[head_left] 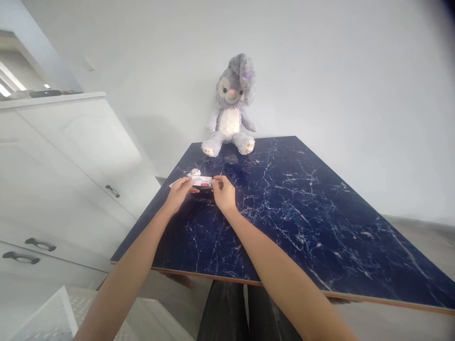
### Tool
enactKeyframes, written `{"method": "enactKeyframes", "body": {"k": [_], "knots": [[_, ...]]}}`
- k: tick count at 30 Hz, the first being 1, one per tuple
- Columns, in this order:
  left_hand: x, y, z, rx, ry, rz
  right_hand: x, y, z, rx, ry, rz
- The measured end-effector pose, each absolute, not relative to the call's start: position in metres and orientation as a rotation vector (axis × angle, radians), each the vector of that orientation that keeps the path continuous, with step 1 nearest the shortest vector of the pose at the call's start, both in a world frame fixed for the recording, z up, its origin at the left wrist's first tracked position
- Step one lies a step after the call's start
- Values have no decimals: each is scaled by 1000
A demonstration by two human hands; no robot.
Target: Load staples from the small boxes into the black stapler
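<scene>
Both my hands meet over the left part of a dark blue marbled table. Between them is a small white box with a red mark. My left hand pinches its left end, and my right hand pinches its right end. The box is held just above the tabletop. Behind it, near the table's left edge, lies a small white opened packet or flap with some flat white paper beside it.
A grey and white plush rabbit sits at the table's far edge against the white wall. White cabinets with dark handles stand to the left. A white basket is on the floor at lower left.
</scene>
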State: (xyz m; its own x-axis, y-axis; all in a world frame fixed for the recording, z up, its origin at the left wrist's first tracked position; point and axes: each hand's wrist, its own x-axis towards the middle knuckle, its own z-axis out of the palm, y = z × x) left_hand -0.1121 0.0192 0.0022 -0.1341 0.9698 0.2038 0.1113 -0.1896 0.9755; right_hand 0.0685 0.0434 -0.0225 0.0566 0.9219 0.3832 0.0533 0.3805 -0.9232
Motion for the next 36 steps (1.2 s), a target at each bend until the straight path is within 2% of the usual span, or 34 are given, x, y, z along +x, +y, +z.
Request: {"method": "enactKeyframes", "body": {"k": [3,6,16,28,33,36], "knots": [[-112,19,3,1374,1289,1407,68,45,-23,-933,-1308,1021],[-114,19,3,1372,1297,1401,68,46,-23,-931,-1321,1049],[-106,20,-4,1448,1363,1454,71,46,-24,-1096,-1408,789],[-103,27,-9,1347,1402,1707,71,49,-28,-1078,-1308,766],[-106,27,-8,1309,1390,1723,79,46,-20,-1034,-1285,648],[-108,27,-10,1329,1410,1723,79,43,-17,-959,-1255,724]]}}
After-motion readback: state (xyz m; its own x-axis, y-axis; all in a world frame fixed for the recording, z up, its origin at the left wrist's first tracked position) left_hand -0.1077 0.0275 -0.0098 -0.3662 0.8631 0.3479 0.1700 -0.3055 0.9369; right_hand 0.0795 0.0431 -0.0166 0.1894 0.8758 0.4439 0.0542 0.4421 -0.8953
